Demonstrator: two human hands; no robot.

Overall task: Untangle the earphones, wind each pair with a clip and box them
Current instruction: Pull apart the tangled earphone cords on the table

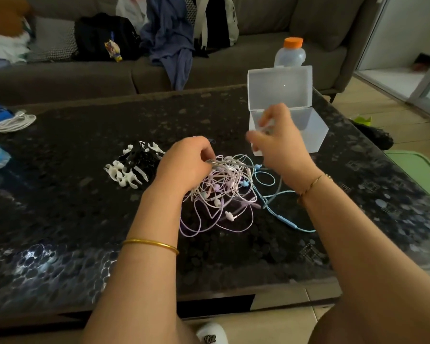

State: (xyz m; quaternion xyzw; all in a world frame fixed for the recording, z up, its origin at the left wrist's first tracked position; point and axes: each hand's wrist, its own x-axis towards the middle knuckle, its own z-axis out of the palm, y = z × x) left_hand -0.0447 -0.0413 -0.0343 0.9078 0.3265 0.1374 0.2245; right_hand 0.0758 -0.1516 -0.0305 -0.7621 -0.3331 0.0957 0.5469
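Head view: black and white clips lie piled on the table. Just right of them, the left hand pinches cords atop the earphone tangle. The right hand hovers blurred before the open box, and I cannot tell its grip. Untangling looks barely begun; next, one cord needs teasing free.
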